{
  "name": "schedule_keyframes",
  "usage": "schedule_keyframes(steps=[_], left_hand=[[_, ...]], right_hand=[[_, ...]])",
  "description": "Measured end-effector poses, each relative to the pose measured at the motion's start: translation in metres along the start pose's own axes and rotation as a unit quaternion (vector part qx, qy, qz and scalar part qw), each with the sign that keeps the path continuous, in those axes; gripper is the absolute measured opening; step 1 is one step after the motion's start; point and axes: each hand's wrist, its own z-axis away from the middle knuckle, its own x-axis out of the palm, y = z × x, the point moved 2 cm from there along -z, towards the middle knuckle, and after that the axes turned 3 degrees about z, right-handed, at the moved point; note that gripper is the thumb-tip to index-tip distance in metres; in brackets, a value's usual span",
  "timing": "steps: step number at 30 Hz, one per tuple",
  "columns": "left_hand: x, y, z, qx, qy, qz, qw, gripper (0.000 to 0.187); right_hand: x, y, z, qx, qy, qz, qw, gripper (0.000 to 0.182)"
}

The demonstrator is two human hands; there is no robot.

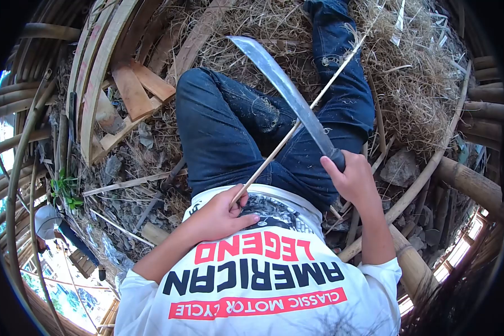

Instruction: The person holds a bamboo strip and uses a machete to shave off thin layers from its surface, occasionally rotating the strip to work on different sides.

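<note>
My right hand (350,176) is closed round the dark handle of a machete (283,84). Its long curved blade points up and to the left, over my jeans (224,123). A thin bamboo strip (274,152) runs from my left hand (221,215) up across my lap toward the far right. The fingers of that hand are wrapped round the strip's near end, close against my white shirt (263,302). Around its middle, the strip overlaps the blade in this view. Pale fibres cling to it near its far end.
A heap of fine shavings (414,95) lies beyond my legs and to the right. Curved planks (103,73) and wooden offcuts (134,95) are at upper left. Thick bamboo poles (470,182) and a rock (400,168) lie at right. Another person (75,241) shows at lower left.
</note>
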Motion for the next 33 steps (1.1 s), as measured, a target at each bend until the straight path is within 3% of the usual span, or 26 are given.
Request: schedule_keyframes(steps=[6, 10, 13, 17, 22, 24, 29, 33], left_hand=[[0.0, -0.001, 0.0, -0.005, 0.001, 0.003, 1.0, 0.038], [0.001, -0.003, 0.005, 0.019, 0.021, 0.005, 1.0, 0.038], [0.001, -0.001, 0.004, 0.024, 0.02, -0.001, 0.999, 0.038], [0.0, 0.005, 0.003, -0.002, 0.004, -0.021, 1.0, 0.038], [-0.001, 0.001, 0.002, -0.014, -0.007, 0.004, 1.0, 0.038], [0.0, -0.003, 0.002, 0.028, 0.014, 0.016, 0.999, 0.039], [-0.003, -0.002, 0.002, 0.016, 0.001, 0.009, 1.0, 0.041], [-0.003, -0.006, 0.005, 0.035, 0.002, -0.003, 0.999, 0.041]], right_hand=[[0.014, -0.017, 0.019, -0.066, -0.073, 0.043, 0.994, 0.056], [0.007, -0.003, 0.01, -0.072, -0.045, 0.065, 0.994, 0.056], [-0.005, 0.016, -0.006, 0.03, -0.015, 0.003, 0.999, 0.054], [-0.01, -0.001, 0.003, 0.041, -0.048, -0.025, 0.998, 0.053], [0.013, -0.014, 0.017, -0.063, -0.07, 0.002, 0.996, 0.055], [0.012, -0.008, 0.01, -0.055, -0.084, 0.005, 0.995, 0.055], [0.003, 0.001, -0.003, -0.032, -0.052, 0.018, 0.998, 0.055], [-0.014, 0.052, -0.029, 0.074, 0.015, -0.004, 0.997, 0.058]])
